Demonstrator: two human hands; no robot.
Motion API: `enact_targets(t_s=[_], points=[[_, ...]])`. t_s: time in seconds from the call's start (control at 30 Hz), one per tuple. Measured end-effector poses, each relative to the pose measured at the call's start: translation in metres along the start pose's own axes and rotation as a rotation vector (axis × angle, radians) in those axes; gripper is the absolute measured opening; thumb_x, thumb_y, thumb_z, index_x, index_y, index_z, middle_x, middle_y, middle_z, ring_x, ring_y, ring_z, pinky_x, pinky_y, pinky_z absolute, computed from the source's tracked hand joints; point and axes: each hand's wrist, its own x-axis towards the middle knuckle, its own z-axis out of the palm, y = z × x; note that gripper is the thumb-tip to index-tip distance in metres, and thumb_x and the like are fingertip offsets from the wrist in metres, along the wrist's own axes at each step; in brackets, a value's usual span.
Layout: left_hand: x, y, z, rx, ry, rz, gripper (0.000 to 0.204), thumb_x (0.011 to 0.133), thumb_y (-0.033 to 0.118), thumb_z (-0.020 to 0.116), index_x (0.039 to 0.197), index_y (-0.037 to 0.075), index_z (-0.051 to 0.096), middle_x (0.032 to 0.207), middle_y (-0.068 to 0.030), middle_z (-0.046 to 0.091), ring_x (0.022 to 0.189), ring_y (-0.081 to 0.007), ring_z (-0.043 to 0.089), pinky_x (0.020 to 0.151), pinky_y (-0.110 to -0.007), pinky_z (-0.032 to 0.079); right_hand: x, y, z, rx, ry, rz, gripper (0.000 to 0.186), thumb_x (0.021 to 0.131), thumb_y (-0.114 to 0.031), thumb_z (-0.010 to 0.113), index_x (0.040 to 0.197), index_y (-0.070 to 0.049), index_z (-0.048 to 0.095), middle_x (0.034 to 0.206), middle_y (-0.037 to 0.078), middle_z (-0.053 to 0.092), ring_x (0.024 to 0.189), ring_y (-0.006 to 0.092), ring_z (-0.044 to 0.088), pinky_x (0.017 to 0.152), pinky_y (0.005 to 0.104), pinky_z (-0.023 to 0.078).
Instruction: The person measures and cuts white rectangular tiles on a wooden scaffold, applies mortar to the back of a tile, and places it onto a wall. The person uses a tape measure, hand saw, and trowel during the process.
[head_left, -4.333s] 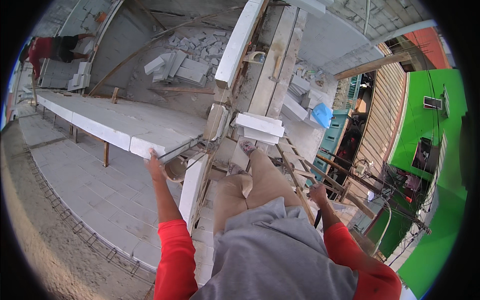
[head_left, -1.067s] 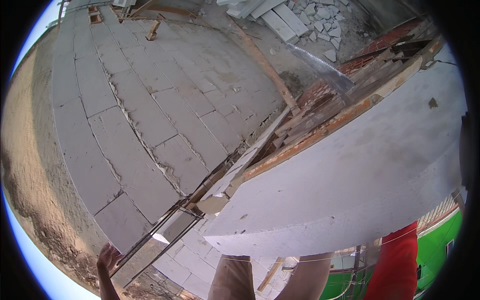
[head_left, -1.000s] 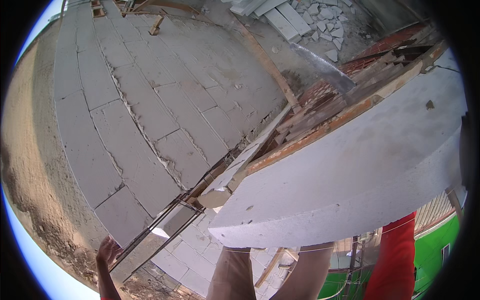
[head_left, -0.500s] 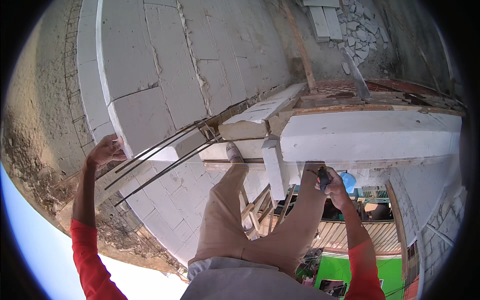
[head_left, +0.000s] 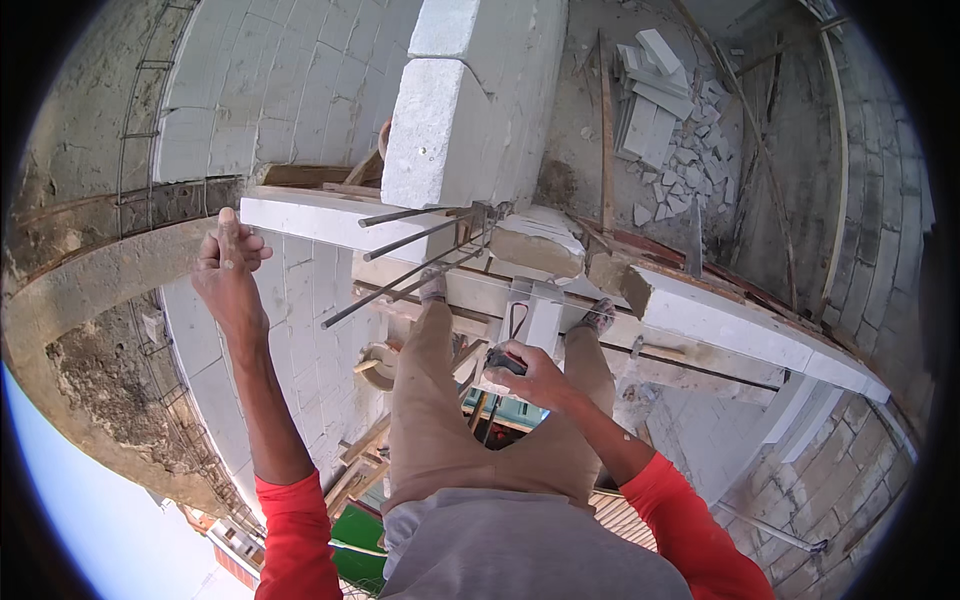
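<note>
My left hand [head_left: 232, 268] is raised at the left, beside the end of a long white block [head_left: 330, 217]. Its fingers are curled and one digit points up; whether anything thin is pinched there I cannot make out. Low in front of my legs, my right hand [head_left: 540, 378] is closed round a compact black tool [head_left: 506, 362], which resembles a tape measure. A dark strap loop [head_left: 517, 320] shows just above it. Several steel rods [head_left: 400, 273] jut leftward between my hands. A thin string [head_left: 575, 292] crosses near my feet.
An upright white block wall [head_left: 425, 140] rises ahead. My feet stand on a narrow ledge [head_left: 470, 290] high above lower ground. To the right runs a white beam [head_left: 730, 320], with a trowel-like blade [head_left: 694, 240] behind it. Broken blocks [head_left: 690, 165] lie farther off; a bucket [head_left: 380, 366] sits below.
My view has swung, bringing the wall's end to the middle. My left hand has come away from the block edge it was touching. My right hand has moved inward with the black tool.
</note>
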Motion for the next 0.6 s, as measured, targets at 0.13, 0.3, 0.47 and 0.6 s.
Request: enact_targets(t_s=[0.13, 0.3, 0.47, 0.6], points=[[-0.104, -0.127, -0.064, -0.036, -0.203, -0.612, 0.032, 0.108, 0.032, 0.068, 0.091, 0.004, 0.07, 0.08, -0.0034, 0.07, 0.071, -0.0109, 0.065, 0.068, -0.027, 0.052, 0.042, -0.037, 0.068, -0.305, -0.013, -0.086, 0.041, 0.084, -0.033, 0.078, 0.105, 0.0, 0.064, 0.09, 0.018, 0.07, 0.079, 0.027, 0.065, 0.077, 0.0417, 0.053], [-0.19, -0.219, -0.05, -0.395, -0.555, -1.04, 0.031, 0.11, 0.032, 0.065, 0.124, 0.006, 0.073, 0.112, -0.0032, 0.074, 0.103, -0.0118, 0.07, 0.092, -0.029, 0.056, 0.105, -0.06, 0.139, -0.435, -0.088, -0.114, 0.046, 0.081, -0.035, 0.081, 0.102, 0.0, 0.061, 0.086, 0.019, 0.069, 0.077, 0.0287, 0.066, 0.075, 0.0421, 0.054], [-0.186, -0.262, -0.054, -0.468, -0.485, -0.867, 0.019, 0.108, 0.023, 0.068, 0.11, 0.006, 0.077, 0.102, 0.0017, 0.071, 0.089, -0.0075, 0.063, 0.08, -0.026, 0.052, 0.15, -0.073, 0.186, -0.623, -0.117, -0.125, 0.051, 0.081, -0.037, 0.081, 0.107, 0.001, 0.058, 0.085, 0.021, 0.069, 0.077, 0.0315, 0.068, 0.076, 0.0447, 0.055], [-0.169, -0.293, -0.061, -0.658, -0.4, -0.941, 0.012, 0.107, 0.019, 0.067, 0.108, 0.009, 0.071, 0.101, 0.0008, 0.067, 0.091, -0.0089, 0.06, 0.082, -0.028, 0.051, 0.178, -0.082, 0.215, -0.708, -0.158, -0.085, 0.049, 0.084, -0.037, 0.078, 0.108, 0.0, 0.059, 0.083, 0.02, 0.068, 0.076, 0.0335, 0.069, 0.074, 0.0465, 0.054]])
